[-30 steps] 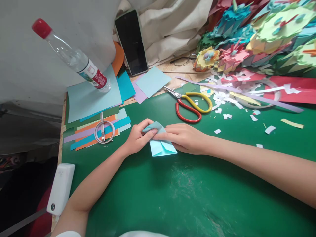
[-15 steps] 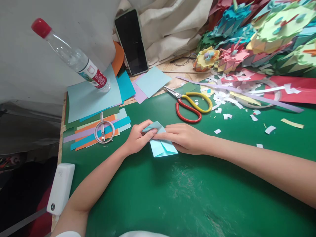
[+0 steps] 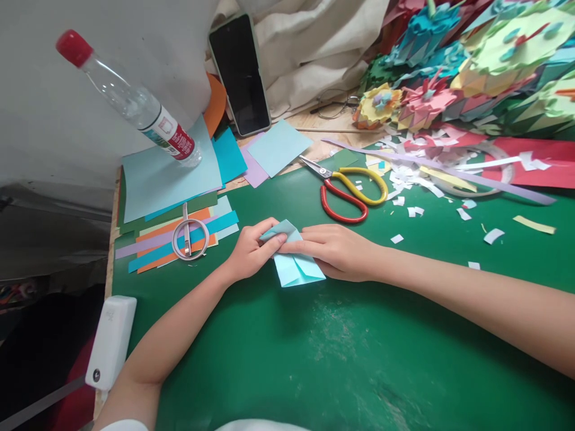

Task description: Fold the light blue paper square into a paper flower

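Between my two hands is a folded piece of light blue paper (image 3: 294,269), creased, with an open flap at its lower end. My left hand (image 3: 254,248) pinches its upper left side, thumb on top. From the right, my right hand (image 3: 339,250) grips it, with the index finger lying across the paper and the other fingers partly hidden behind it. Beyond my hands lie scissors (image 3: 344,190) with one yellow and one red handle. A roll of tape (image 3: 175,242) rests on coloured paper strips (image 3: 148,250) to the left.
A clear bottle (image 3: 135,111) with a red cap stands on paper sheets (image 3: 173,194) at back left. A phone (image 3: 240,75) leans behind. White scraps (image 3: 413,176) and folded paper flowers (image 3: 424,99) fill the right back. A white power bank (image 3: 111,341) sits at the left edge.
Almost nothing differs. The lower end of the folded paper has shifted very slightly, while both hands keep their hold in the same place.
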`<state>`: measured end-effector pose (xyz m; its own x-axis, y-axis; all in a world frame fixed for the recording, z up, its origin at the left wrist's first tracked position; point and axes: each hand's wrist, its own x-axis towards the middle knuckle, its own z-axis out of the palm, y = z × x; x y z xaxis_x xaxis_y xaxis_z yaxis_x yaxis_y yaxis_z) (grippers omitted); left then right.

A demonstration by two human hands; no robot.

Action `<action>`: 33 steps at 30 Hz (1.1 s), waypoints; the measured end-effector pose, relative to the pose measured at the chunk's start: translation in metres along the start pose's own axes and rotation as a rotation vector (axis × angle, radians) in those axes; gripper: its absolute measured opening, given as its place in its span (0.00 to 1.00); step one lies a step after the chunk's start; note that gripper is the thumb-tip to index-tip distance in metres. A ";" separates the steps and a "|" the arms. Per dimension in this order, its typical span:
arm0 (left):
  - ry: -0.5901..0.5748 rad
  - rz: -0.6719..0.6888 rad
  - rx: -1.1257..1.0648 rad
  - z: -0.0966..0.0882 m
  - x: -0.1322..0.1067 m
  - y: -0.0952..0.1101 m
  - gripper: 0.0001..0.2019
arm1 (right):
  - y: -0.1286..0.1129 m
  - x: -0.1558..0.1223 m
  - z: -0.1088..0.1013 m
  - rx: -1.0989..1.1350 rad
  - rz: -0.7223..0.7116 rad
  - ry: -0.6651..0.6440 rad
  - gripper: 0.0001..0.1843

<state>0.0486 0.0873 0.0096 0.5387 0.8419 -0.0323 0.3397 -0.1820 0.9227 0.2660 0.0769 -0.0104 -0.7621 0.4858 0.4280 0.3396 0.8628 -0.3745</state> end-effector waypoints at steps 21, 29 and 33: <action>0.000 -0.004 0.030 0.000 0.000 0.000 0.13 | 0.000 0.000 0.000 -0.006 -0.026 0.021 0.22; 0.000 0.004 0.036 0.000 0.000 0.000 0.12 | 0.001 -0.001 0.000 0.023 0.004 -0.004 0.21; -0.001 0.015 0.050 0.000 0.000 -0.001 0.12 | 0.001 -0.001 0.000 0.026 0.023 -0.026 0.21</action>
<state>0.0484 0.0880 0.0092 0.5444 0.8386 -0.0189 0.3694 -0.2195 0.9030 0.2672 0.0771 -0.0118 -0.7683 0.5011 0.3982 0.3429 0.8476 -0.4050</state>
